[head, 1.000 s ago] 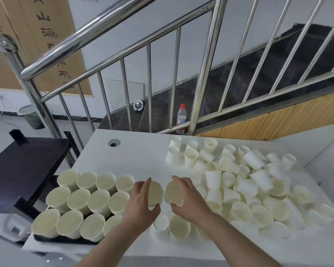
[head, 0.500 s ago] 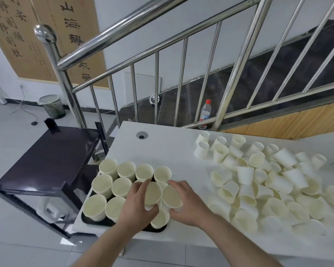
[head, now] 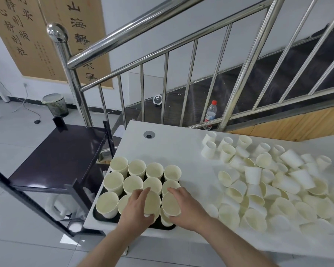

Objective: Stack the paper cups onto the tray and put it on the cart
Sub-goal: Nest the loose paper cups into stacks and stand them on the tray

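Task about halfway, by judgement: tray (head: pixel 98 216) at table (head: pixel 183 151) edge nearly full of upright cups (head: pixel 137 167), but big pile (head: pixel 278 189) on the right not yet stacked, cart (head: pixel 62 153) bare on top. Left hand (head: pixel 136 208) curled round one cup (head: pixel 152 202), right hand (head: pixel 185 207) curled round another cup (head: pixel 170 204), both just over the tray's near right corner, above cups standing there.

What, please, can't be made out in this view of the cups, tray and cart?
- Tray: mostly hidden by cups and both hands; its extent is unclear.
- Front cups: under the left hand and right hand, so stacking is unclear.
- Cart: its lower shelf is hidden.
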`<state>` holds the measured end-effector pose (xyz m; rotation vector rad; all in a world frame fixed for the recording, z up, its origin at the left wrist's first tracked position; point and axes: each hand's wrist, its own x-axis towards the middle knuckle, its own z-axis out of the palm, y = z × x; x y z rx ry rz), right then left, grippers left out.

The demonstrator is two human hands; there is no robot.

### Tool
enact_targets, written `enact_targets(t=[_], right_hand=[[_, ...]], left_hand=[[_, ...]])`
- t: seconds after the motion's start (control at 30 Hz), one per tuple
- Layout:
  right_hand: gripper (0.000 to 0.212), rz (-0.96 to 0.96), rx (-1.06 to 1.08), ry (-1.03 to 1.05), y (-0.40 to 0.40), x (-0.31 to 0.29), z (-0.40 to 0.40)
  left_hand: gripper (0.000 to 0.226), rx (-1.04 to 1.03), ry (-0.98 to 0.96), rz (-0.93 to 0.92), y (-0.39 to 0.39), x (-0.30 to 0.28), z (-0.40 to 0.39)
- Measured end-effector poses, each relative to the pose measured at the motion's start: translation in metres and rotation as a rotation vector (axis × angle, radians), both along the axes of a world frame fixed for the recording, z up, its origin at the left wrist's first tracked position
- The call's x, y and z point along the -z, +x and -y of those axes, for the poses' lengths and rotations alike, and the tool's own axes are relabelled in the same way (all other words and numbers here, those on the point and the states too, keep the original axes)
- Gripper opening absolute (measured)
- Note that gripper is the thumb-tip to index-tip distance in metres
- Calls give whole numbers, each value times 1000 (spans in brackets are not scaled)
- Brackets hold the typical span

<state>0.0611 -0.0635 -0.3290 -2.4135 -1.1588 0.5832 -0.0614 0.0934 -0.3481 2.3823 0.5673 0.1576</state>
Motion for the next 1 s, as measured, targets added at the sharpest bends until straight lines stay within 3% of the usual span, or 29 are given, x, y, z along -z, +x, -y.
enact_targets(t=[0.47,1.0], right_hand=[[85,9,23,-77,-4,16,1],[69,29,70,-113,-5,28,3]], left_hand=[[81,69,35,-79,2,20,-4],[68,72,104,-157,5,26,-5]])
